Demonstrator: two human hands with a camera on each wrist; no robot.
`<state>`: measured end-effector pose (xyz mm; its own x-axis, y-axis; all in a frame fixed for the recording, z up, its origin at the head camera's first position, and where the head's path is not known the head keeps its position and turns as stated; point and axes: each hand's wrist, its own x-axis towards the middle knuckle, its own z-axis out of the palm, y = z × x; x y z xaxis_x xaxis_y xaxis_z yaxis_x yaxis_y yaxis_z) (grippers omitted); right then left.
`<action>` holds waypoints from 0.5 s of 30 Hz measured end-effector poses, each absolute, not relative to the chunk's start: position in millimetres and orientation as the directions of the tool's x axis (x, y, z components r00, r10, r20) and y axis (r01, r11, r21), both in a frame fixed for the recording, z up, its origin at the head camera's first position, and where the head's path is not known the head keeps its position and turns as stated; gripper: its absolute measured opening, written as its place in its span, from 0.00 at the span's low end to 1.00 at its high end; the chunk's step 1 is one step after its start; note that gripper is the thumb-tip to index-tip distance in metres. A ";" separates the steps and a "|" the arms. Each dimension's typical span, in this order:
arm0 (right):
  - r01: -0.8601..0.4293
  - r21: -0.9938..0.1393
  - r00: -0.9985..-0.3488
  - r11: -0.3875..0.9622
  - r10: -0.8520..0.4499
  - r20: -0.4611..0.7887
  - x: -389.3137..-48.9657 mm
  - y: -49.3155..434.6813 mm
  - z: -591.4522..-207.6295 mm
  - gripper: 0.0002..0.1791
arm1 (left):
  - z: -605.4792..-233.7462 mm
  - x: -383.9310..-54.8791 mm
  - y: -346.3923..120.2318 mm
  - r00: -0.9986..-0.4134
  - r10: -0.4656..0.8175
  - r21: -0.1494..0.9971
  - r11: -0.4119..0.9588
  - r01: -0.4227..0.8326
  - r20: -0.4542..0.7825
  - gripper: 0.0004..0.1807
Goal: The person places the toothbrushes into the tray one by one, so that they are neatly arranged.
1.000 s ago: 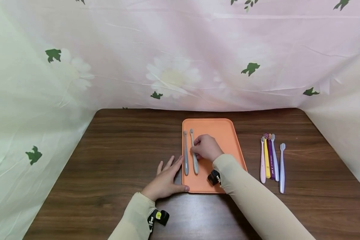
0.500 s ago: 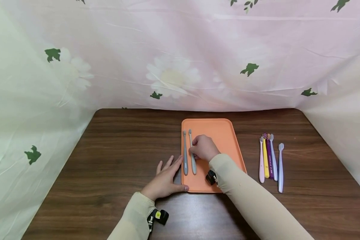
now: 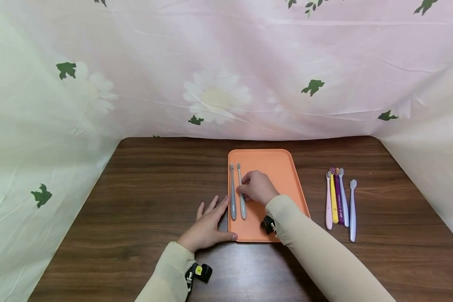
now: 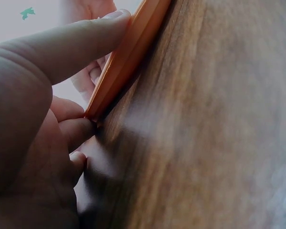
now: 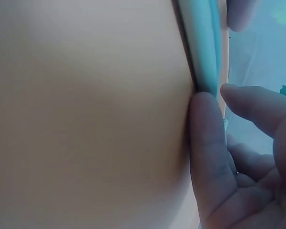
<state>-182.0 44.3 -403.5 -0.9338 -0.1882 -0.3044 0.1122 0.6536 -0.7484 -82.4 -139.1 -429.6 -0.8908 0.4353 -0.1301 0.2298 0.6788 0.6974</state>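
In the head view my right hand (image 3: pixel 259 187) pinches the handle of a pale grey-green toothbrush (image 3: pixel 243 209) between thumb and fingers. That toothbrush lies lengthwise on the orange tray (image 3: pixel 272 161), its head toward the far end. Close on its left, a darker grey toothbrush (image 3: pixel 233 201) runs nearly parallel, along the tray's left rim. My left hand (image 3: pixel 207 228) is spread at the left side of the tray, fingertips right at the rim and thumb on the near corner. In the left wrist view the thumb (image 4: pixel 86 45) presses against the tray's edge (image 4: pixel 126 62).
On the wooden table (image 3: pixel 166 176), right of the tray, several toothbrushes lie close together, among them a pink one (image 3: pixel 329 209), a yellow one (image 3: pixel 334 201) and a purple one (image 3: pixel 338 197). A lavender toothbrush (image 3: pixel 352 214) lies slightly apart. Floral cloth (image 3: pixel 226 75) hangs behind the table.
Under my right hand, the pale grey-green toothbrush has shifted slightly left, a little closer to the darker grey one. My left hand stays at the tray's rim.
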 end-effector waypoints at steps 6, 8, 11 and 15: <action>0.052 -0.758 -0.949 0.650 -0.205 -0.241 -176.2 51.7 -402.5 0.10 | -431.0 -82.5 -139.3 -0.891 0.439 0.699 0.675 0.238 -0.121 0.54; 0.019 -0.748 -0.955 0.663 -0.210 -0.211 -174.2 54.5 -401.6 0.11 | -430.2 -82.0 -139.3 -0.892 0.436 0.698 0.676 0.235 -0.122 0.55; -0.018 -0.730 -0.958 0.683 -0.219 -0.182 -171.3 58.6 -400.7 0.11 | -429.2 -81.5 -139.3 -0.893 0.432 0.699 0.677 0.231 -0.123 0.55; -0.033 -0.729 -0.956 0.684 -0.233 -0.176 -166.3 63.4 -398.2 0.12 | -429.3 -81.4 -139.1 -0.894 0.432 0.702 0.674 0.230 -0.122 0.55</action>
